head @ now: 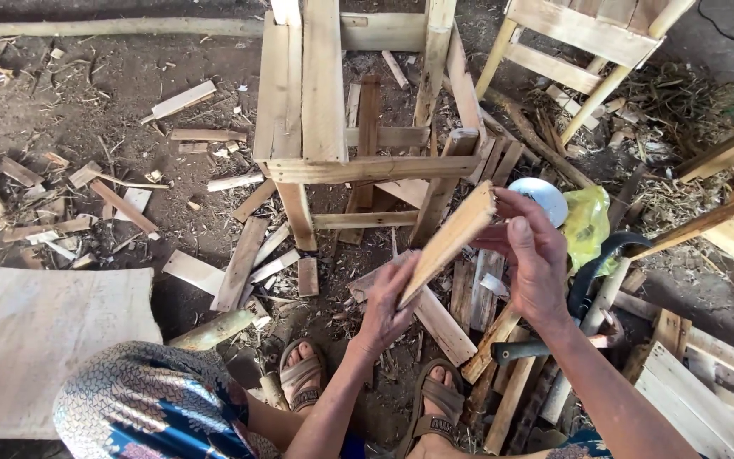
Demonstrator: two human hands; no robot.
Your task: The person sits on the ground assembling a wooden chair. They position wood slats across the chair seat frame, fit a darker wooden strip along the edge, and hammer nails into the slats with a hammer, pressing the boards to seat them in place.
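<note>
A short pale wooden board (pixel 452 240) is held tilted in front of me, its near end low and its far end raised. My left hand (pixel 388 302) grips the low end from beneath. My right hand (pixel 533 255) closes around the upper end from the right side. Just beyond the board stands an unfinished wooden stool frame (pixel 358 127) on the dirt floor. My sandalled feet (pixel 303 374) rest below the board among offcuts.
Wood scraps and slats (pixel 239 263) litter the dirt ground. A flat pale plank (pixel 36 340) lies at lower left. A white round object (pixel 541 197) and yellow plastic bag (pixel 586 219) lie to the right, beside a dark curved tool handle (pixel 592 272). Another wooden frame (pixel 588 42) stands at top right.
</note>
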